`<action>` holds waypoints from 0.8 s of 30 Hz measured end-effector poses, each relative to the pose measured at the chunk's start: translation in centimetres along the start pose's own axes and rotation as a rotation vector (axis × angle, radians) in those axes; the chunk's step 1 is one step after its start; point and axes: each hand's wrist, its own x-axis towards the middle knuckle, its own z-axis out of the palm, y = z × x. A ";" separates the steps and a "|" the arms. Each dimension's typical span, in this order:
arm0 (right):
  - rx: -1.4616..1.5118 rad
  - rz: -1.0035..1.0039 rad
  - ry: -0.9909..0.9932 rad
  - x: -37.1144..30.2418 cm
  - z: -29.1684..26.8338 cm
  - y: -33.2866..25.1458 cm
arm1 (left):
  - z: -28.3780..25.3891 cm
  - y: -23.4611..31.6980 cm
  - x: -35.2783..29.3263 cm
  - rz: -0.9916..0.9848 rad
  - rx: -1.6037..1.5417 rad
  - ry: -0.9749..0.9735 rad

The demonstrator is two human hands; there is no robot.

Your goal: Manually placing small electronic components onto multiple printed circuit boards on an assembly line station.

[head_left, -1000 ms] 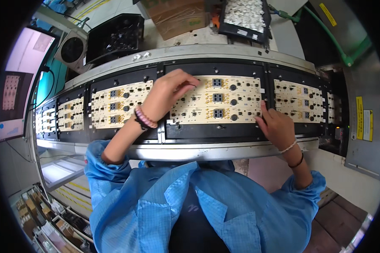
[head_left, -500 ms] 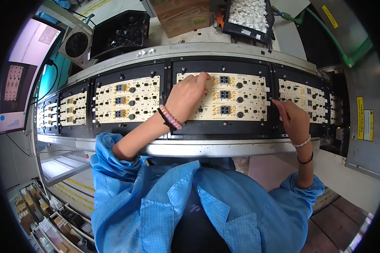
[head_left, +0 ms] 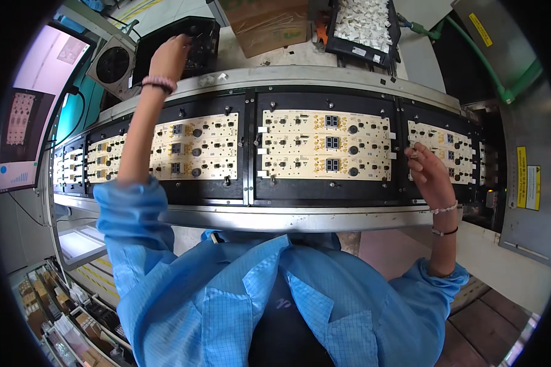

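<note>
**A:** Head view: what do the boards look like and where are they?

**B:** Three long cream circuit boards (head_left: 317,147), one above another in a black fixture plate (head_left: 324,191), right in front of the person, between the near rail (head_left: 324,218) and the far rail (head_left: 324,74). Each has a dark two-digit display (head_left: 332,142) about halfway along, a round black component (head_left: 354,150) just to the right of that, golden-yellow specks around it, plus little black parts dotted along the strip. White tabs (head_left: 262,151) poke out at the left ends, and some on the right too.

**A:** Just the one set?

**B:** Nah, similar left-side boards (head_left: 217,147) and right-side boards (head_left: 433,134) flank it, each partly covered by an arm or hand.

**A:** And the hands?

**B:** Left hand (head_left: 170,56) is up over a black bin (head_left: 208,63) with dark pieces in it, fingers bent. Kinda blurry, so can't tell if it's got anything. Right hand (head_left: 431,171) is over the left end of the right-side boards, fingers curled, fingertips close to the thumb. Honestly can't tell if something tiny is pinched there.

**A:** Stuff behind?

**B:** Beyond the far rail there's a cardboard box (head_left: 269,30), and right of it a black tray (head_left: 364,54) heaped with white pieces (head_left: 364,24).
</note>
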 end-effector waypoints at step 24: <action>-0.846 -0.181 -0.068 -0.2 -0.8 0.0 | 2.0 -5.8 -0.2 -0.137 -0.570 -0.044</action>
